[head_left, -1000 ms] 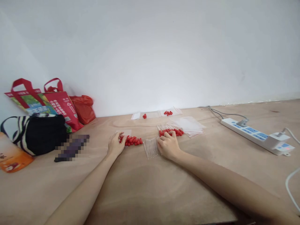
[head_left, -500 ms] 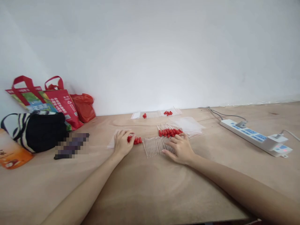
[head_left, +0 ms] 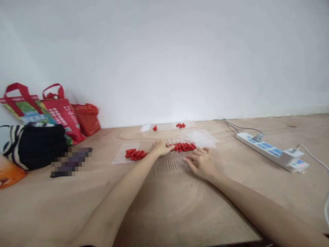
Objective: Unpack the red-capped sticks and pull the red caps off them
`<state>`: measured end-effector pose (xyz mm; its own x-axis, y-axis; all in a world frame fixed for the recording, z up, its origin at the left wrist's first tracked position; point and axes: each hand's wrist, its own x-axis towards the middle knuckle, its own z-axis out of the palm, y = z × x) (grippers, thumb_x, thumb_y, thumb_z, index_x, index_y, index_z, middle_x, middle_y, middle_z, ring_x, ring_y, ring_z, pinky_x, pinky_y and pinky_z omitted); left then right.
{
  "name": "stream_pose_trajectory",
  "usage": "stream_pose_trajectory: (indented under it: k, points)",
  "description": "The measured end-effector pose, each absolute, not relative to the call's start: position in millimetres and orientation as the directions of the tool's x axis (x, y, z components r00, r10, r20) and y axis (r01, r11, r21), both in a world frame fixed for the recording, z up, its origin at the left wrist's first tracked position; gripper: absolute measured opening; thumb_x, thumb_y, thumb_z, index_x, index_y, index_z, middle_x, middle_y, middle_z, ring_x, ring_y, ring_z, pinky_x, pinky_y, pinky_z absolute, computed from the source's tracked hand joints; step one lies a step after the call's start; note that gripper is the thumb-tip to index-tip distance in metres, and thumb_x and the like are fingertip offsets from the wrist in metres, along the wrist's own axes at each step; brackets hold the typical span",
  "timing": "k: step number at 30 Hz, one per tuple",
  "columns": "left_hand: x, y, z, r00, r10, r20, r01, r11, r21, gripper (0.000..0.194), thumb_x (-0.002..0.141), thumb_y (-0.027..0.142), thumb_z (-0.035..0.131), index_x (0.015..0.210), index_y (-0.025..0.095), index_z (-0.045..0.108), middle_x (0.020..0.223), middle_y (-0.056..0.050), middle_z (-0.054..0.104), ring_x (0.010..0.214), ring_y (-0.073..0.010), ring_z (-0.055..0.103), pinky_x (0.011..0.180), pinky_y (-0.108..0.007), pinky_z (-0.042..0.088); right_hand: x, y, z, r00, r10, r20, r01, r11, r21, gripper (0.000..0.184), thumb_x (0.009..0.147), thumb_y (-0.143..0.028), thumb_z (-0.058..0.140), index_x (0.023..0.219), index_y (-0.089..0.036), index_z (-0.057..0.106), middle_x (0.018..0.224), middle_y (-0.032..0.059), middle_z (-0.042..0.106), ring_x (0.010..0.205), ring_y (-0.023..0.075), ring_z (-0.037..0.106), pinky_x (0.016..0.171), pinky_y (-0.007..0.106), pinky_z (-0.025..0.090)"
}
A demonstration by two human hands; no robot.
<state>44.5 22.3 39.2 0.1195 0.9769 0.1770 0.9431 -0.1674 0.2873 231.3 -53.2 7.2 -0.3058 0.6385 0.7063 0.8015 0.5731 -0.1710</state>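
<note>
Thin clear sticks (head_left: 168,164) lie side by side in a row on the table. Along their far side runs a band of small red, bulb-shaped pieces (head_left: 183,147), with more pale stick ends behind it. My left hand (head_left: 161,148) rests at the band's left end, thumb stretched toward the red pieces, its other fingers partly hidden. At the right end, my right hand (head_left: 203,163) lies with bent fingers and thumb apart, touching or close to the sticks. Left of my left hand, a loose heap of red pieces (head_left: 135,154) lies by a clear plastic sleeve (head_left: 120,153).
Flat clear sleeves (head_left: 205,138) lie behind my right hand. Farther back are bags with red pieces (head_left: 180,125). A white power strip (head_left: 269,150) with cables stands right. Shopping bags (head_left: 63,118), a black bag (head_left: 43,145) and a pixelated dark object (head_left: 72,163) are left.
My left hand has moved right, from the left heap of red pieces to the end of the band, uncovering the heap. My right hand stays by the sticks. The view has shifted slightly right.
</note>
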Motion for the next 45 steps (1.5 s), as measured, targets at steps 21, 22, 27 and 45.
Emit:
stream_pose_trajectory:
  k: [21, 22, 27, 45]
  points:
    - [-27, -83, 21, 0.382, 0.557, 0.737, 0.851, -0.523, -0.046, 0.011, 0.071, 0.029, 0.054, 0.067, 0.021, 0.059, 0.074, -0.002, 0.060, 0.074, -0.0163, 0.055, 0.078, -0.036, 0.032, 216, -64, 8, -0.454, 0.457, 0.765, 0.759, 0.648, 0.063, 0.051, 0.077, -0.047, 0.048, 0.124, -0.027, 0.042, 0.126, 0.0092, 0.042, 0.112, 0.0247, 0.039, 0.097, 0.047, 0.012]
    - [-27, -82, 20, 0.395, 0.549, 0.736, 0.846, -0.531, -0.059, 0.010, 0.071, 0.029, 0.054, 0.068, 0.021, 0.059, 0.074, -0.002, 0.060, 0.074, -0.0164, 0.055, 0.079, -0.037, 0.032, 215, -66, 8, -0.479, 0.444, 0.757, 0.747, 0.659, 0.086, 0.050, 0.078, -0.047, 0.048, 0.123, -0.027, 0.042, 0.126, 0.0085, 0.043, 0.113, 0.0250, 0.038, 0.098, 0.048, 0.010]
    - [-24, -77, 20, 0.431, 0.535, 0.727, 0.829, -0.552, -0.085, 0.010, 0.072, 0.028, 0.054, 0.069, 0.021, 0.061, 0.075, -0.002, 0.061, 0.074, -0.0163, 0.055, 0.079, -0.037, 0.032, 211, -67, 6, -0.562, 0.400, 0.724, 0.671, 0.732, 0.116, 0.035, 0.080, -0.043, 0.048, 0.111, -0.028, 0.054, 0.102, 0.0026, 0.061, 0.106, 0.0212, 0.045, 0.098, 0.048, 0.008]
    - [-5, -77, 15, 0.583, 0.557, 0.592, 0.713, -0.700, -0.043, 0.021, 0.084, 0.027, 0.042, 0.079, 0.021, 0.062, 0.075, -0.002, 0.066, 0.077, -0.0151, 0.054, 0.079, -0.035, 0.031, 203, -63, 0, -0.592, 0.356, 0.723, 0.631, 0.762, 0.142, 0.020, 0.084, -0.025, 0.043, 0.076, -0.023, 0.061, 0.059, -0.0033, 0.056, 0.071, 0.0118, 0.047, 0.095, 0.045, 0.009]
